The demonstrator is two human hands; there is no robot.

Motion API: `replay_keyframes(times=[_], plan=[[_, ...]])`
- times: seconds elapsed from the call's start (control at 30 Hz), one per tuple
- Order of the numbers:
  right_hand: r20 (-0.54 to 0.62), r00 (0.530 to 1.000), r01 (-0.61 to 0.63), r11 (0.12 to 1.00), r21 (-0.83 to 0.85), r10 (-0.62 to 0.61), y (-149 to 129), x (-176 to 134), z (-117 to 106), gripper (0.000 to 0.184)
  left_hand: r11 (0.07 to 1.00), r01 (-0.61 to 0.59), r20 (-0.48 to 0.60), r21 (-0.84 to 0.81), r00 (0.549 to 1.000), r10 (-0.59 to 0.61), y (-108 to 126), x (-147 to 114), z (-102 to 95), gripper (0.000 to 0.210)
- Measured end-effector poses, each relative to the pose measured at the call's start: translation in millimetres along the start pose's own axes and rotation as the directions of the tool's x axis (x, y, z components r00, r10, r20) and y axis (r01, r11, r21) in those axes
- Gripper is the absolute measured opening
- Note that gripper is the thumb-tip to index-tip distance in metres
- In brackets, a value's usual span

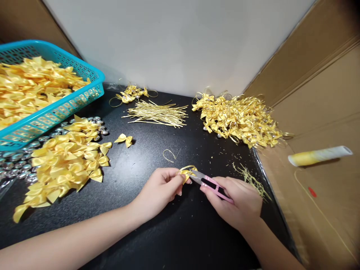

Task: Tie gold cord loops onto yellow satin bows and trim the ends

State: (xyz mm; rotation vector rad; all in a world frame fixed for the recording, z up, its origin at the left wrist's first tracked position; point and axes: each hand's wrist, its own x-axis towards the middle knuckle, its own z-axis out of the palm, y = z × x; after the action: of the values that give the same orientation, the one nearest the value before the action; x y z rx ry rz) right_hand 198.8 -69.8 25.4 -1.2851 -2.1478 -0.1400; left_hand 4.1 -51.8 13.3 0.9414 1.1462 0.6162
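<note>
My left hand (164,187) is closed, pinching a small yellow ribbon bow (185,174) with a loop of gold cord on it. Pink thread snips (215,188) are gripped in my right hand (236,200), and their blade tips reach the bow beside my left fingertips. Whether the blades touch the cord I cannot tell. Just beyond my left hand, a curled bit of gold cord (168,155) lies on the black table (146,150). My fingers hide part of the bow.
A turquoise basket (97,77) of yellow bows stands at left, with loose bows (67,157) and silver beads (21,165) before it. Behind lie cut gold cords (157,113). Finished-looking corded bows (236,118), cord scraps (253,180) and a ribbon-wrapped tube (320,155) are at right.
</note>
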Motion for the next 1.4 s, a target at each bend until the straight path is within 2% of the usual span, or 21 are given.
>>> replay_keyframes(times=[0.3,0.63,0.8,0.97,1.13,1.4], plan=[[0.033,0.997,0.069,0.996,-0.061,-0.067,-2.1,-2.2,-0.1,0.032,1.0,-0.011,0.002,0.028,1.0,0.011,0.7,0.0,1.1,0.028],[-0.003,0.991,0.134,0.987,-0.087,-0.135,-5.2,-2.4,0.7,0.028,0.998,-0.021,-0.003,0.051,1.0,0.021,1.8,-0.3,2.9,0.03],[-0.006,0.992,0.123,0.988,-0.095,-0.124,-6.7,-1.5,1.3,0.03,0.998,-0.034,0.0,0.058,0.999,0.034,0.4,-0.4,2.6,0.029],[0.035,0.998,0.047,0.996,-0.077,-0.045,-7.5,-1.1,0.4,0.04,0.992,-0.083,0.001,0.09,0.997,0.083,-5.0,1.1,1.2,0.031],[0.062,0.998,-0.008,0.999,-0.051,0.011,-8.3,-3.3,0.6,0.04,0.988,-0.11,0.0,0.109,0.994,0.111,-6.6,-0.4,1.9,0.029],[0.051,0.999,0.001,0.999,-0.05,0.002,-9.4,-1.7,-0.7,0.043,0.985,-0.113,0.009,0.131,0.994,0.112,-5.7,-0.7,1.9,0.029]])
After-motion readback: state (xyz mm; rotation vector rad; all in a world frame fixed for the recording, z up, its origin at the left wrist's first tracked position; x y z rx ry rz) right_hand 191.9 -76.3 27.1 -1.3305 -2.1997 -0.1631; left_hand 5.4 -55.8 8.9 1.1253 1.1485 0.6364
